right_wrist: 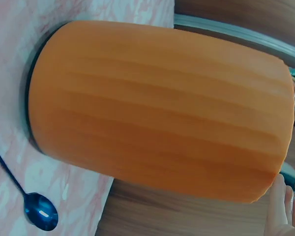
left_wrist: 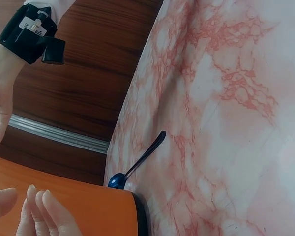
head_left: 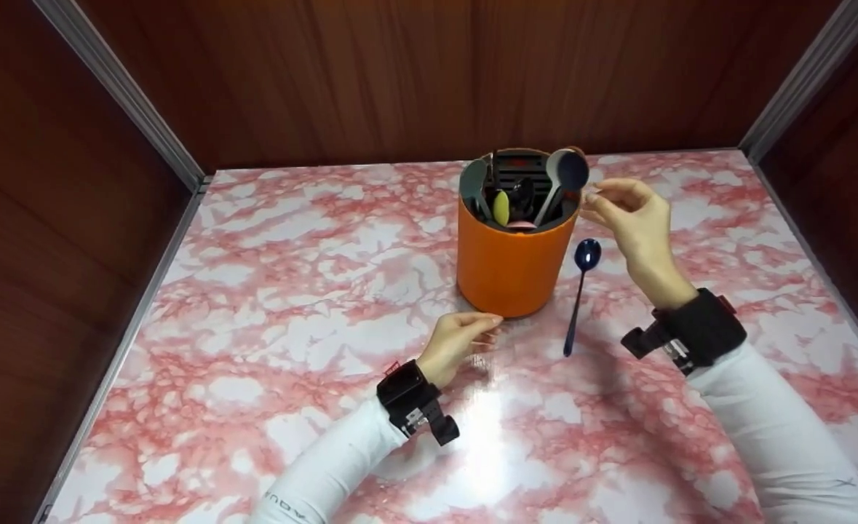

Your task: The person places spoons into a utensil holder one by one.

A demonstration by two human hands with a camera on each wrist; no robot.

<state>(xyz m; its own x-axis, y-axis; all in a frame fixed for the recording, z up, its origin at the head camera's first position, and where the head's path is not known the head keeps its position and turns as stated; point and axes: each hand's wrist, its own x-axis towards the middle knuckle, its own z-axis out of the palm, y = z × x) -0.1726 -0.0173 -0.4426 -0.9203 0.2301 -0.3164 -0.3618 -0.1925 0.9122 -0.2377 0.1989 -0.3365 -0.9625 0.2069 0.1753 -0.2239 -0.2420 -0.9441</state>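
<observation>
An orange cylindrical holder (head_left: 514, 269) with a dark inside stands upright on the marbled table. Several utensils poke out of it, among them a spoon with a pale and dark head (head_left: 568, 169), a grey-green spoon head (head_left: 474, 177) and a yellow-green one (head_left: 501, 208). My right hand (head_left: 636, 218) is at the holder's right rim, fingertips close beside the spoon heads, with nothing visible in its grasp. Low at the holder's front is my left hand (head_left: 456, 342), thumb apart from its extended fingers, holding nothing. A shiny dark blue spoon (head_left: 586, 255) lies right of the holder.
Wood-grain panels (head_left: 429, 80) wall in the back and both sides of the table, with metal strips (head_left: 126, 94) at the corners. The pink and white marbled tabletop (head_left: 290, 291) reflects light near the front. Both wrists wear black straps with small cameras.
</observation>
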